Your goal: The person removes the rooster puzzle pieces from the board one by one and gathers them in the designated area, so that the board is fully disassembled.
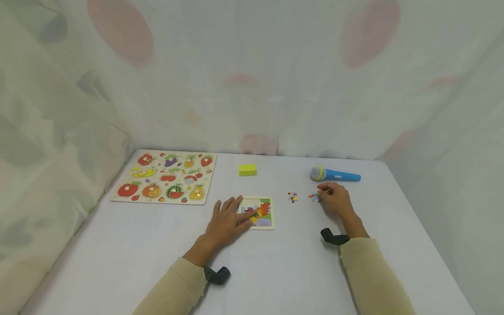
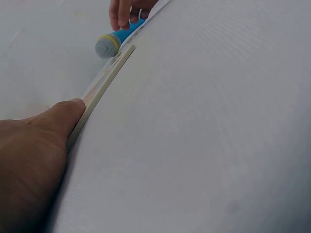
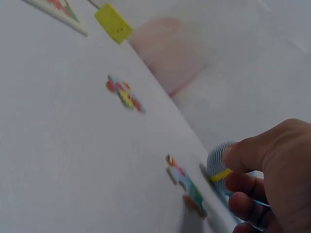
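Note:
My left hand [image 1: 227, 223] lies spread across the left part of a small framed jigsaw [image 1: 273, 210], a colourful picture partly filled in. In the left wrist view, the left thumb [image 2: 68, 114] is against the frame's edge [image 2: 108, 86]. Two loose jigsaw pieces lie right of the frame: one piece [image 1: 293, 197] nearer it, another piece [image 1: 313, 197] by the fingertips of my right hand [image 1: 337, 202]. From the right wrist, that second piece [image 3: 187, 187] shows beside the loosely bent fingers of the right hand [image 3: 277, 170], with a gap between.
Behind the right hand lies a blue toy microphone [image 1: 338, 175] with a grey head. A yellow block [image 1: 247, 170] sits beyond the frame. At the back left is a wooden fruit peg board [image 1: 157, 199]. Patterned white cloth [image 1: 252, 87] hangs behind the table.

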Available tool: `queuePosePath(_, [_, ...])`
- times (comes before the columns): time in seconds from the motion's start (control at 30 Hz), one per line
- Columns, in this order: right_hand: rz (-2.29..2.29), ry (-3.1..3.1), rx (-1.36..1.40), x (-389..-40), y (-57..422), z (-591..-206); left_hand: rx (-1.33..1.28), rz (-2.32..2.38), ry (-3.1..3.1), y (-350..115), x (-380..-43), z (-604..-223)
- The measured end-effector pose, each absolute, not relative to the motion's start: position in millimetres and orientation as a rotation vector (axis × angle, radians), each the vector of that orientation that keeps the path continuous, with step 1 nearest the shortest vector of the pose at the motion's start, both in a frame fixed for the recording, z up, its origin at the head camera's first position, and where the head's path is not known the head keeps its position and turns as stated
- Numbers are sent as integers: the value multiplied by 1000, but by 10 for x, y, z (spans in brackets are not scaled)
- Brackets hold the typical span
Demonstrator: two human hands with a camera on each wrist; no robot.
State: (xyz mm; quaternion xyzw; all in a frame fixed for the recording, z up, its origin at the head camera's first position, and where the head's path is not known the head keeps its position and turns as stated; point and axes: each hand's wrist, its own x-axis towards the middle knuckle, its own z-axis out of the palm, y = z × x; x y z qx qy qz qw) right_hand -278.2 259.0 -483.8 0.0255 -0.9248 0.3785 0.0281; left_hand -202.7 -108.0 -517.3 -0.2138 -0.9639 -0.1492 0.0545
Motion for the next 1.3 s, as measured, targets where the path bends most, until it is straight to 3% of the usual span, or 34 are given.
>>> queuePosePath(0.67, [1418,-2489,387,-2543,1815,-4479,-669,-414,-2923,-1088,-2030,-5181])
queuePosePath(1.3, [1547,-2475,441,-2511,1280,-4678,-653,-402,-2929,-1076,-2028,-5158])
